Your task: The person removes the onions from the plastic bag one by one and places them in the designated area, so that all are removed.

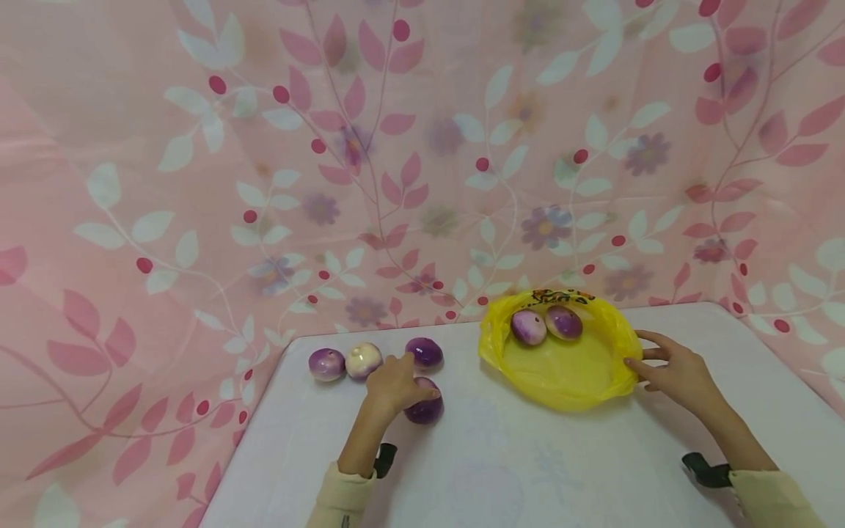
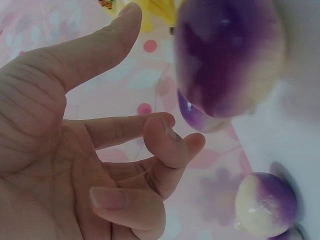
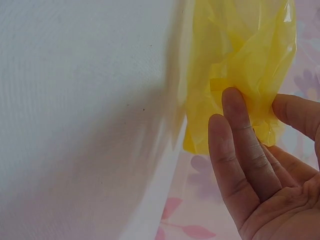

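My left hand (image 1: 392,385) reaches over a group of purple-and-white turnips, its thumb extended over the nearest purple turnip (image 1: 425,411). In the left wrist view there is a gap between its loosely bent fingers (image 2: 165,140) and the large turnip (image 2: 227,57), and the palm holds nothing. Another purple turnip (image 1: 425,353) lies just behind that hand. At the right, my right hand (image 1: 683,374) grips the side of a yellow plastic bag (image 1: 561,400), thumb at the rim. The bag stands wide-mouthed, with two turnips (image 1: 528,327) against its back wall.
Left of my left hand sit a mostly white turnip (image 1: 364,361) and a purple one (image 1: 326,364), side by side. All stand on a white-covered table (image 1: 502,455). A pink floral curtain (image 1: 422,183) hangs right behind the table's back edge.
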`<state>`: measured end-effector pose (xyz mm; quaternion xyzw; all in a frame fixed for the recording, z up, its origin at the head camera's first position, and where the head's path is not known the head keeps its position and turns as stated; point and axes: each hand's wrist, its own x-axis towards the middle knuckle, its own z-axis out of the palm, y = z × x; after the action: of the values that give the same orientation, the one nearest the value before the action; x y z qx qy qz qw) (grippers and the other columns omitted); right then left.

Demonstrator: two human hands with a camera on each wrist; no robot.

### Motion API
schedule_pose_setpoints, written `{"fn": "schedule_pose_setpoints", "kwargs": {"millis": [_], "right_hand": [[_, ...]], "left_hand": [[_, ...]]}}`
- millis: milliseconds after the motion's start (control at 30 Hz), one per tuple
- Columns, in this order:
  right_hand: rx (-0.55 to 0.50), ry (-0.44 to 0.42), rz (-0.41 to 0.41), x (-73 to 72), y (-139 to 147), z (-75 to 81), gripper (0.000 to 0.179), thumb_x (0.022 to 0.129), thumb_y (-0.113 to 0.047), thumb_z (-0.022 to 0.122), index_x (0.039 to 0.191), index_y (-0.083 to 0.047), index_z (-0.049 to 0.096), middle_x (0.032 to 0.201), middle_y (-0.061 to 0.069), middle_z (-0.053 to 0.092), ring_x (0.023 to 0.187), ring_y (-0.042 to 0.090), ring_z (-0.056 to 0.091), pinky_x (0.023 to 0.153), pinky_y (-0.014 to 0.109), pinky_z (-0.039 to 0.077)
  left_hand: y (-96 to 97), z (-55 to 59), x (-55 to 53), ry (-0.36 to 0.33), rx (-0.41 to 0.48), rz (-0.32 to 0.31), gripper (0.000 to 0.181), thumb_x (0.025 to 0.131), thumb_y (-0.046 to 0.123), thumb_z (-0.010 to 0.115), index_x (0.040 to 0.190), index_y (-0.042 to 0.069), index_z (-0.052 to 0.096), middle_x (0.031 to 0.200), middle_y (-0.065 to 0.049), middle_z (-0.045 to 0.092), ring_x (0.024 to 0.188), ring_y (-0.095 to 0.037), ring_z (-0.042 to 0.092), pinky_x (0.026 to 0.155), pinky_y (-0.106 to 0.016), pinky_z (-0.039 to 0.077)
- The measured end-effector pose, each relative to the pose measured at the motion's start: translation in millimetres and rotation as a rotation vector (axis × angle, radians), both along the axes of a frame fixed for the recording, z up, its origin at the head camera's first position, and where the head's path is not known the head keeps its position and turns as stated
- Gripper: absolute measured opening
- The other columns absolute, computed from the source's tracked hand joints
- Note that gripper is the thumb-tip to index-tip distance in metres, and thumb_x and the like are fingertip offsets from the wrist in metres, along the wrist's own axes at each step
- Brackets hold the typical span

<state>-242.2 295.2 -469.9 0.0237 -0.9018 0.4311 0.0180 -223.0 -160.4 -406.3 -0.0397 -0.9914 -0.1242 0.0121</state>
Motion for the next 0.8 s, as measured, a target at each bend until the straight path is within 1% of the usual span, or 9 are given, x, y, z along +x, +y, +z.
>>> {"fn": "schedule_pose_setpoints", "kwargs": {"millis": [167, 300, 333, 400, 500, 567, 633, 733, 800], "right_hand": [[-0.003, -0.007, -0.002, 1.7, 0.5, 1.3, 0.080, 0.093, -0.043, 0.067, 0.150, -0.001, 0.032, 0.127, 0.040, 0.050, 0.081, 0.030, 0.071, 0.065, 0.038, 0.058], [0.002, -0.009, -0.006, 2.0, 0.4, 1.6, 0.080, 0.093, -0.043, 0.067, 0.150, 0.000, 0.031, 0.127, 0.041, 0.049, 0.080, 0.030, 0.071, 0.065, 0.038, 0.058], [0.002, -0.009, -0.007, 1.9, 0.2, 1.6, 0.080, 0.093, -0.043, 0.067, 0.150, 0.000, 0.031, 0.127, 0.041, 0.049, 0.081, 0.030, 0.071, 0.065, 0.038, 0.058], [0.000, -0.007, -0.011, 1.6, -0.2, 1.2, 0.079, 0.093, -0.042, 0.067, 0.150, -0.001, 0.032, 0.127, 0.040, 0.050, 0.081, 0.029, 0.071, 0.064, 0.038, 0.058], [-0.007, -0.001, -0.009, 1.4, -0.8, 1.4, 0.078, 0.093, -0.040, 0.068, 0.150, 0.000, 0.033, 0.127, 0.040, 0.050, 0.081, 0.029, 0.071, 0.064, 0.038, 0.058], [-0.012, 0.006, -0.008, 1.4, -1.1, 1.8, 0.077, 0.093, -0.040, 0.068, 0.149, 0.000, 0.033, 0.126, 0.040, 0.051, 0.081, 0.029, 0.071, 0.064, 0.037, 0.058], [-0.013, 0.008, -0.009, 1.5, -1.8, 2.2, 0.077, 0.093, -0.040, 0.067, 0.149, 0.000, 0.033, 0.126, 0.039, 0.051, 0.081, 0.029, 0.071, 0.064, 0.037, 0.058], [-0.014, 0.001, -0.012, 1.7, -2.9, 1.7, 0.078, 0.093, -0.041, 0.068, 0.149, 0.000, 0.033, 0.126, 0.039, 0.051, 0.081, 0.029, 0.071, 0.064, 0.038, 0.058], [-0.013, -0.006, -0.015, 1.9, -3.6, 1.0, 0.079, 0.092, -0.042, 0.068, 0.149, 0.000, 0.033, 0.126, 0.039, 0.051, 0.081, 0.029, 0.071, 0.065, 0.037, 0.058]], "left_hand": [[6.4, 5.2, 0.8, -0.003, 0.019, 0.005, 0.068, 0.071, 0.050, 0.084, 0.115, 0.003, 0.060, 0.095, -0.016, 0.058, 0.094, -0.034, 0.060, 0.073, -0.050, 0.051], [11.9, 6.4, -2.7, 0.014, 0.066, -0.003, 0.069, 0.073, 0.051, 0.082, 0.119, 0.003, 0.059, 0.101, -0.016, 0.060, 0.100, -0.034, 0.060, 0.079, -0.052, 0.050], [13.7, 6.5, -4.3, 0.024, 0.078, -0.008, 0.070, 0.074, 0.051, 0.081, 0.121, 0.003, 0.059, 0.104, -0.017, 0.060, 0.101, -0.035, 0.060, 0.080, -0.053, 0.049], [18.9, 7.2, -7.1, 0.050, 0.097, -0.014, 0.068, 0.075, 0.051, 0.080, 0.120, 0.004, 0.060, 0.106, -0.017, 0.061, 0.100, -0.036, 0.061, 0.080, -0.053, 0.050], [29.3, 9.9, -10.5, 0.079, 0.109, -0.014, 0.072, 0.076, 0.052, 0.079, 0.127, 0.005, 0.059, 0.112, -0.019, 0.061, 0.101, -0.038, 0.062, 0.081, -0.053, 0.051], [37.4, 12.2, -13.0, 0.103, 0.109, -0.010, 0.073, 0.077, 0.053, 0.079, 0.128, 0.006, 0.059, 0.111, -0.019, 0.061, 0.097, -0.037, 0.063, 0.078, -0.052, 0.052], [45.5, 14.3, -15.8, 0.124, 0.107, -0.009, 0.078, 0.077, 0.055, 0.078, 0.135, 0.007, 0.055, 0.116, -0.020, 0.059, 0.098, -0.037, 0.063, 0.079, -0.052, 0.052], [57.4, 15.6, -20.4, 0.173, 0.099, -0.015, 0.079, 0.079, 0.057, 0.076, 0.138, 0.009, 0.054, 0.119, -0.019, 0.059, 0.098, -0.036, 0.063, 0.080, -0.052, 0.051], [64.5, 15.9, -23.1, 0.200, 0.110, -0.024, 0.079, 0.079, 0.056, 0.076, 0.139, 0.009, 0.053, 0.122, -0.019, 0.059, 0.099, -0.036, 0.064, 0.081, -0.051, 0.052]]}}
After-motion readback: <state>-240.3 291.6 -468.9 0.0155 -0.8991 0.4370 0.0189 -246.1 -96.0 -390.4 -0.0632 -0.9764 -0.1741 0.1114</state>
